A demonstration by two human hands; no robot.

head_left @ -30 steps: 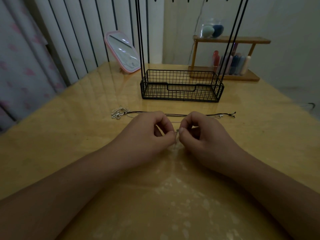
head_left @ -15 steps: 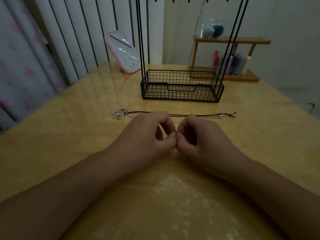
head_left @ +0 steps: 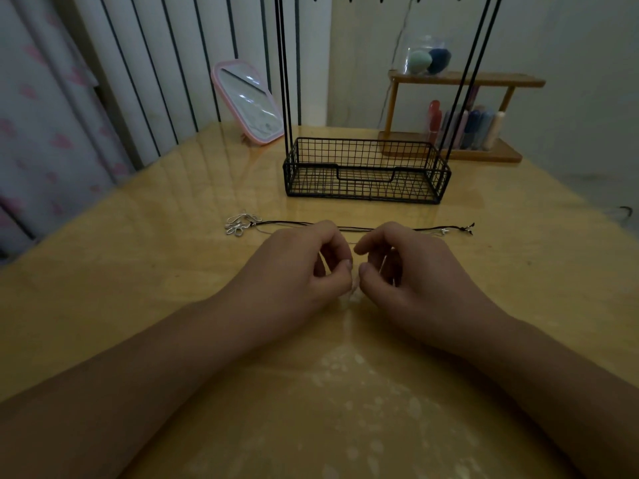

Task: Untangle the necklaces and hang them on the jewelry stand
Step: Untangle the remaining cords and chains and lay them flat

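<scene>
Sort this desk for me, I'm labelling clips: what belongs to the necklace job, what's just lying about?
Job: necklaces, jewelry stand, left hand, right hand.
Lying about: pink mirror, wooden rack with tubes, jar of sponges.

Jewelry stand (head_left: 366,174): matt black wire mesh basket with thin black metal rods; the table (head_left: 138,271) under it is glossy yellow wood-look, reflecting light. In front of the stand lie necklaces (head_left: 345,228), a dark matt cord and shiny silvery metal links. Behind the stand: a pink glossy plastic-framed mirror (head_left: 249,102) and a smooth wooden shelf (head_left: 463,79).
</scene>
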